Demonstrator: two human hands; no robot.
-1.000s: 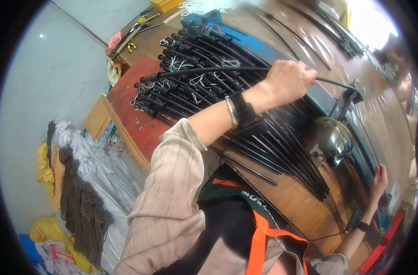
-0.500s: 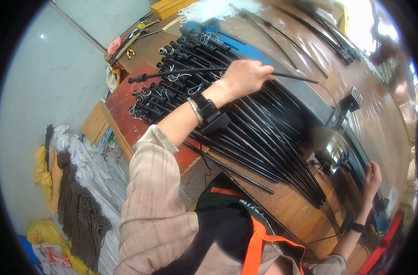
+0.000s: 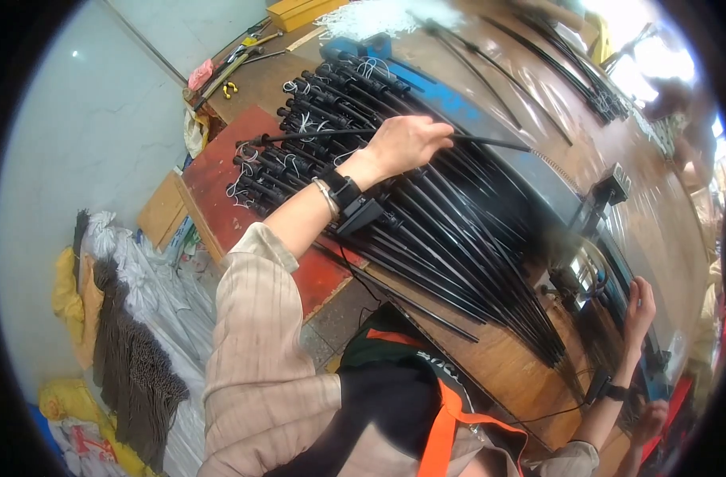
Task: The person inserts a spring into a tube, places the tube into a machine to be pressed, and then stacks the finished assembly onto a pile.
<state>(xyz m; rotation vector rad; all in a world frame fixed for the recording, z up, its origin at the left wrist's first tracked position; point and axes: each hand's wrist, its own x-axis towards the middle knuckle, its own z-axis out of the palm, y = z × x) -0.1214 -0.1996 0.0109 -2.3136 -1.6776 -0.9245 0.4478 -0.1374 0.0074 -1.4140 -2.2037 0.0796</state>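
Observation:
My left hand (image 3: 407,147) is closed around a slim black rod (image 3: 490,141), held above a large pile of similar rods (image 3: 458,230). The held rod has a thicker, knobbed end to the left. From its right end a thin coiled wire (image 3: 555,168) runs toward a bench machine (image 3: 582,266) with a metal arm and a round part blurred by motion. My right hand (image 3: 639,314) is beside the machine's long dark bar, fingers stretched upward and apparently holding nothing. Many piled rods have black fittings with white cord loops at their left ends.
The pile lies across a red board (image 3: 220,171) and a wooden bench (image 3: 490,374). Tools (image 3: 240,63) and a yellow box (image 3: 303,12) are at the back. More rods lie at far right, where another person's hand (image 3: 653,417) shows. Bundled dark rods (image 3: 136,358) and sacks fill the left.
My left hand and the rod have shifted left and slightly down, and more coiled wire shows between rod and machine. My right hand moved slightly. Another person's hand has appeared at lower right.

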